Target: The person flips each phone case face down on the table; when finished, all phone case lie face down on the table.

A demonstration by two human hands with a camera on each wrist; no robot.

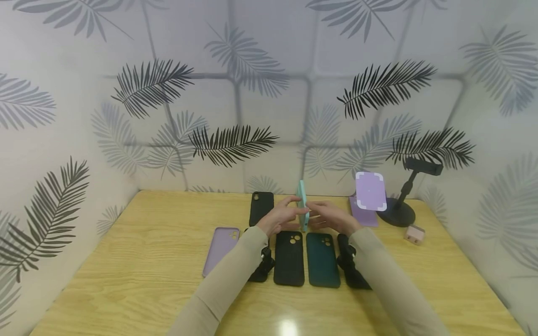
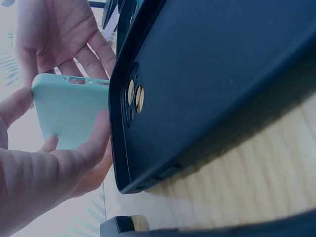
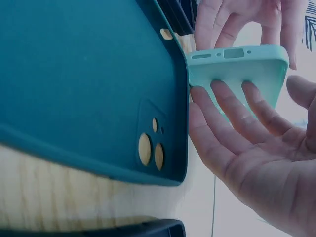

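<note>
Holding upright between two hands, edge-on in the head view: one mint-green phone case, port openings showing in both wrist views (whether its lower end meets the wooden tabletop, one cannot tell). Left hand, at the case's 9 o'clock: pinching it, thumb at the edge, bent fingers against the face. Right hand, at 3 o'clock: fingers extended and slightly spread, tips pressing the case, thumb just beside its edge. Surrounding stock, hours read from the mint piece: one black phone case, 9; one lilac phone case, 8; one dark phone case with camera holes, between 6 and 7; one teal phone case, between 5 and 6; one lilac panel, white-cornered, nearly 3; one black stand, 3; one pink charger, between 3 and 4.
</note>
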